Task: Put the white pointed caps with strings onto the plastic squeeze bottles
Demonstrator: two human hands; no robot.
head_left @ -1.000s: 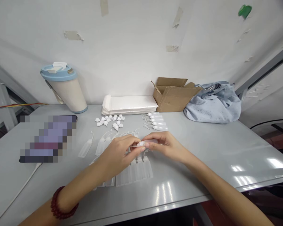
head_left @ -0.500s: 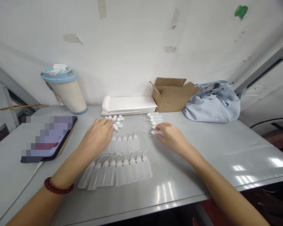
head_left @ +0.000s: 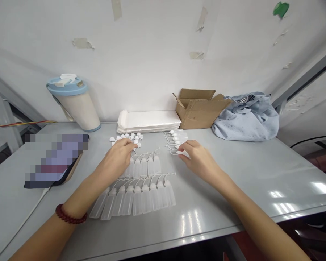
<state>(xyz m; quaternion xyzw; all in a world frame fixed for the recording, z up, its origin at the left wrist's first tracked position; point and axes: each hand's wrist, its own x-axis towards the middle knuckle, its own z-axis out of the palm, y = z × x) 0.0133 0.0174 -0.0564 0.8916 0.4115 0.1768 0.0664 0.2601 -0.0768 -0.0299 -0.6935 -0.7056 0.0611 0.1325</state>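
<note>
A: Where do the hands stand relative to the cardboard box (head_left: 199,108)?

B: Both work in front of it. The left hand (head_left: 116,159) rests at the loose white caps (head_left: 126,138), left of the box, fingertips pinched on one cap. The right hand (head_left: 199,157) pinches the nearest bottle of the finished group (head_left: 178,139), directly before the box.

A: How far along does the work appear?

B: Judged from the layout, early. A handful of bottles lie capped in that group. Two rows of uncapped bottles (head_left: 141,181) remain on the bench (head_left: 233,188), nearer the person than the box, and many caps are unused.

A: Other items?

B: A tumbler (head_left: 74,103) and a stack of white pouches (head_left: 149,120) left of the box, a cloth bag (head_left: 246,117) to its right.
</note>
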